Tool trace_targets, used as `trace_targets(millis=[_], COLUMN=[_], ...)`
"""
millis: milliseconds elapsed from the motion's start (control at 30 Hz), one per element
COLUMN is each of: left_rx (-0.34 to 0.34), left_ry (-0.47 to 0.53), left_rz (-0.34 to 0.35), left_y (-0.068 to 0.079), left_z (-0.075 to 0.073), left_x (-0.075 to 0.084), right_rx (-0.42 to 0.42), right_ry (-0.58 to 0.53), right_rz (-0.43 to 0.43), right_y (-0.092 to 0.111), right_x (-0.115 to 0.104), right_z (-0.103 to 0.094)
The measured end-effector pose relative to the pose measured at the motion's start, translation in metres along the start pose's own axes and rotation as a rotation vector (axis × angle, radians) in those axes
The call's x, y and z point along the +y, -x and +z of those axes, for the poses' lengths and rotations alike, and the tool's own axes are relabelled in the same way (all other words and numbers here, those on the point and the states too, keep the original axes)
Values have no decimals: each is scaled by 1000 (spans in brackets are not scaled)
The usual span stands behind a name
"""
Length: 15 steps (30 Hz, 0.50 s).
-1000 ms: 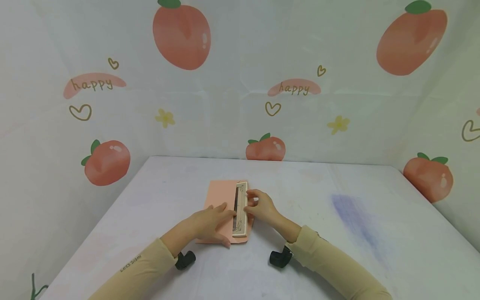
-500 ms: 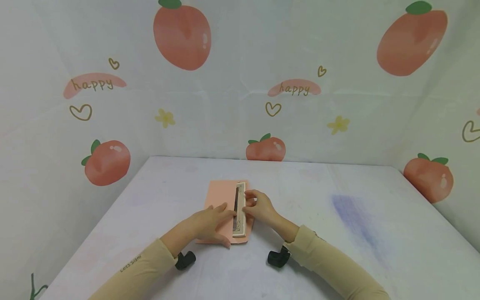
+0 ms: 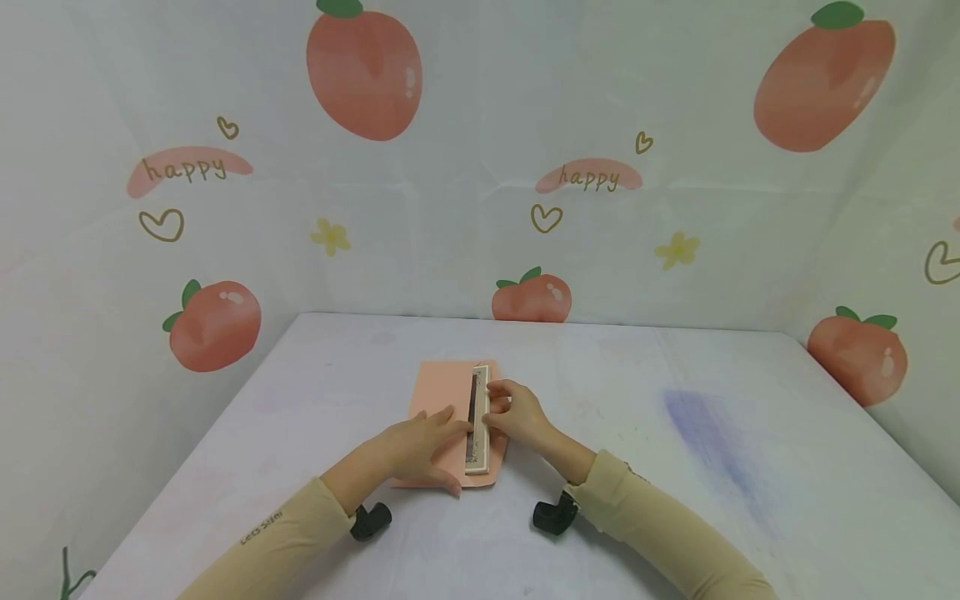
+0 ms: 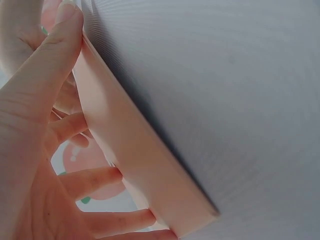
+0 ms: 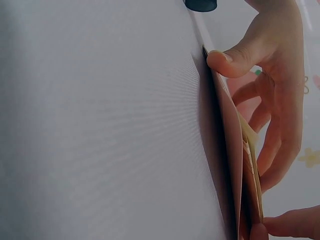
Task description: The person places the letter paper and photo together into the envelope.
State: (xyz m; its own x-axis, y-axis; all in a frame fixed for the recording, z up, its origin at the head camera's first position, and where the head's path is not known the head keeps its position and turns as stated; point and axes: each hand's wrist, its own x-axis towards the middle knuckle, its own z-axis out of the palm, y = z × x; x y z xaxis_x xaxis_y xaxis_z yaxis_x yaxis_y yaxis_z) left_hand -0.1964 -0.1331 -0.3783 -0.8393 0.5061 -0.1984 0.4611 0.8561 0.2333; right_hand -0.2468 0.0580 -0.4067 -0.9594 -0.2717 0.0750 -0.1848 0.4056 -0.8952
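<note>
A pink paper envelope point(image 3: 442, 385) lies on the table, its flap at the right side. A cream stack of cards point(image 3: 480, 454), with an ornate border and a dark picture strip, stands partly inside it, and the strip outside the mouth is visible. My left hand point(image 3: 416, 446) rests spread on the envelope, its thumb at the near edge in the left wrist view. With thumb and fingers, my right hand point(image 3: 525, 414) pinches the cards' right edge. In the right wrist view its fingertips point(image 5: 290, 222) are at the cards' edge. The cards' left part is hidden in the envelope.
The white table point(image 3: 615, 467) has a blue-purple smudge point(image 3: 712, 446) at the right. Black wrist cameras sit under each wrist, the left one point(image 3: 371, 521) and the right one point(image 3: 555, 515). A printed peach curtain point(image 3: 450, 225) hangs behind and at both sides.
The cards have slid a little to the left, deeper into the envelope, so a narrower strip shows. My right hand has moved slightly left with them. My left hand has stayed in place.
</note>
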Motion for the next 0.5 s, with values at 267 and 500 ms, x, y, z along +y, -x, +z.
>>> trace_targets(millis=[267,500], left_rx=[3,4], left_ry=[-9,-17], left_rz=[2,5], left_y=[0,0], left_z=[0,0], left_x=[1,1], right_rx=[2,10], right_ry=[-9,-14], right_rz=[-22,-31], right_y=[0,0], right_x=[0,-2], right_z=[2,3])
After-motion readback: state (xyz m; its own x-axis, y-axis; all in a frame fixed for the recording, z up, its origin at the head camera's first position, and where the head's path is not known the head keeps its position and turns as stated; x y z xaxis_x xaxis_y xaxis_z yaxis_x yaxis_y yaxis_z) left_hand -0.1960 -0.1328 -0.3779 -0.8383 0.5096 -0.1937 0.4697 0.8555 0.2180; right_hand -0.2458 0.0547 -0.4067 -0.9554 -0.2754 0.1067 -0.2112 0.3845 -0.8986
